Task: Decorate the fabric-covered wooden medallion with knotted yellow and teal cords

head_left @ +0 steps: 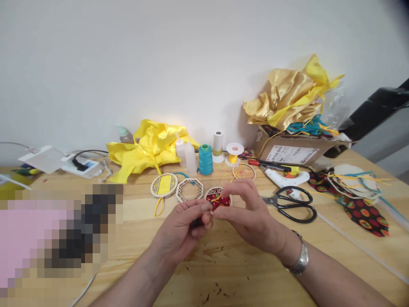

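My left hand point(188, 226) is closed, with thumb and forefinger pinched together; what lies between them is too small to make out. Just beside it, my right hand point(252, 213) has its thumb and forefinger curved apart, the thumb close to the left fingertips. Behind my fingers shows a round wooden lattice ornament point(219, 200) with red patterned fabric and a bit of yellow cord, partly hidden by both hands. To its left lie an octagonal lattice frame point(189, 190) and a round ornament with yellow fabric point(164, 185) and a yellow loop.
Black-handled scissors point(295, 204) and a white glue gun point(286, 181) lie at right. A teal thread spool point(205, 160), white bottles point(191, 160) and yellow cloth point(147, 149) stand behind. A cardboard box point(287, 147) overflows with fabric. A blurred patch covers the left.
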`<act>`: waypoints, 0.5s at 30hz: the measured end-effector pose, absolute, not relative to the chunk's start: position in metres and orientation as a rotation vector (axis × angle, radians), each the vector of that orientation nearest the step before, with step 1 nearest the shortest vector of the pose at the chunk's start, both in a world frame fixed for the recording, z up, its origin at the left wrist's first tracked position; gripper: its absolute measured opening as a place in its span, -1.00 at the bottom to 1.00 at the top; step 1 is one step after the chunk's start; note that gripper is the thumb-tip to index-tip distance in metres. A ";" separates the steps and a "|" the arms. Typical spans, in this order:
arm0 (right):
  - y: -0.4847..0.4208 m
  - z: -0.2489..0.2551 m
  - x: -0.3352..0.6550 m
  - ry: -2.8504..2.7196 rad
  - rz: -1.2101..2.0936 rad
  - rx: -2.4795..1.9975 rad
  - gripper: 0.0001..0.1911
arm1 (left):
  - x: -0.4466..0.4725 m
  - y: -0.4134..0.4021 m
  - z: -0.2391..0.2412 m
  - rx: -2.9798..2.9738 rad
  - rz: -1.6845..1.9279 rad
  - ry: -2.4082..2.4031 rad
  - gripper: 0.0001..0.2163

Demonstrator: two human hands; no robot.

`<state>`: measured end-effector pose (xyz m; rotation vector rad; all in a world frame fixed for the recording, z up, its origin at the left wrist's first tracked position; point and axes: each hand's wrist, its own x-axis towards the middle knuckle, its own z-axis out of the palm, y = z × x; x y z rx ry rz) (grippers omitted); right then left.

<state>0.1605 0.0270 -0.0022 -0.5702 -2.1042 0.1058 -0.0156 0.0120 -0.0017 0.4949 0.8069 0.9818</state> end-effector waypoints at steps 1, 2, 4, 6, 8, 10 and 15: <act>0.027 -0.001 0.160 -2.101 0.116 -0.567 -0.63 | -0.015 0.012 -0.002 0.511 0.987 0.816 -0.89; 0.027 -0.001 0.160 -2.093 0.130 -0.566 -0.66 | -0.015 0.013 -0.002 0.528 0.995 0.829 -0.89; 0.027 0.001 0.159 -2.080 0.172 -0.567 -0.72 | -0.014 0.013 -0.001 0.565 1.014 0.865 -0.89; 0.027 0.001 0.159 -2.071 0.228 -0.587 -0.77 | -0.013 0.012 0.000 0.611 1.030 0.910 -0.90; 0.027 0.002 0.158 -2.056 0.287 -0.619 -0.82 | -0.013 0.011 0.001 0.669 1.049 0.957 -0.90; 0.027 0.003 0.158 -2.031 0.344 -0.656 -0.86 | -0.013 0.009 0.002 0.727 1.062 1.007 -0.90; 0.028 0.003 0.157 -1.985 0.488 -0.702 -0.93 | -0.014 0.007 0.001 0.860 1.057 1.106 -0.90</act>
